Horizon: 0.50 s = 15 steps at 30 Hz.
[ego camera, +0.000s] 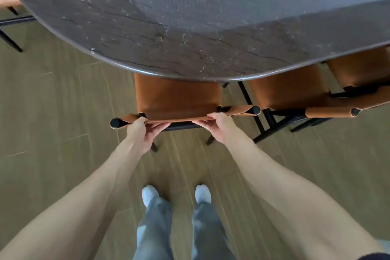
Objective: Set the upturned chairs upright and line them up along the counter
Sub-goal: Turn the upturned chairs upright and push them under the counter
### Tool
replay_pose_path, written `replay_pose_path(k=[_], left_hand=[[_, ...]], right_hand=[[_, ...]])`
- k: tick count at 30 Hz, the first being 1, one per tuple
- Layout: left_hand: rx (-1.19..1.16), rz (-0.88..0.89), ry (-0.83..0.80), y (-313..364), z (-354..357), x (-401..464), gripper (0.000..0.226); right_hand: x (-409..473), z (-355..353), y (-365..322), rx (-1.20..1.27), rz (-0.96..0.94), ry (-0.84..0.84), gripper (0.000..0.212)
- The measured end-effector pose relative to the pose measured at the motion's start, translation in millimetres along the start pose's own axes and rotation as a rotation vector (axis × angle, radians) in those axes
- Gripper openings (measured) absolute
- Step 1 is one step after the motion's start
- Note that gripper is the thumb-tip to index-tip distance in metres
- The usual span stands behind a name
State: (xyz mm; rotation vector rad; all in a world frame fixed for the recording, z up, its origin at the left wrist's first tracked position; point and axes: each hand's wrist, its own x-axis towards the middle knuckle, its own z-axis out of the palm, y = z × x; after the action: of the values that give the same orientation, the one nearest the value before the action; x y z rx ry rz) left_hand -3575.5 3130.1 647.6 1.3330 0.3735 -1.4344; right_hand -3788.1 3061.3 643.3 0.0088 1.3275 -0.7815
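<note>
Left hand [141, 131] and right hand [218, 125] each pinch the backrest top of the upright chair [177, 97], seat just beyond them tucked under the counter [168, 34], presumably to square it.

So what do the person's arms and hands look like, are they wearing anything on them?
Both forearms are bare, with no gloves, watch or rings visible on the left hand or right hand. A dark sleeve edge shows at the picture's lower right corner.
</note>
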Motion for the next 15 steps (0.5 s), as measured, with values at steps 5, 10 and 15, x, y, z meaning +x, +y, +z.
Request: replay_pose_path(k=[5,10,15], left_hand=[[-0.015,-0.025,0.017,-5.2,-1.8,-1.7,0.031],[-0.087,-0.033,0.016,-37.4,3.2,-19.5,0.030],[-0.130,-0.037,0.003,-67.4,10.7,-39.6,0.036]], right_hand=[[-9.4,-5.0,-1.8,-0.045,-0.014,0.038,0.045],[-16.9,-32.7,-13.1,-0.085,-0.020,0.050,0.045],[-30.0,-59.4,-28.7,-0.087,-0.034,0.029,0.043]])
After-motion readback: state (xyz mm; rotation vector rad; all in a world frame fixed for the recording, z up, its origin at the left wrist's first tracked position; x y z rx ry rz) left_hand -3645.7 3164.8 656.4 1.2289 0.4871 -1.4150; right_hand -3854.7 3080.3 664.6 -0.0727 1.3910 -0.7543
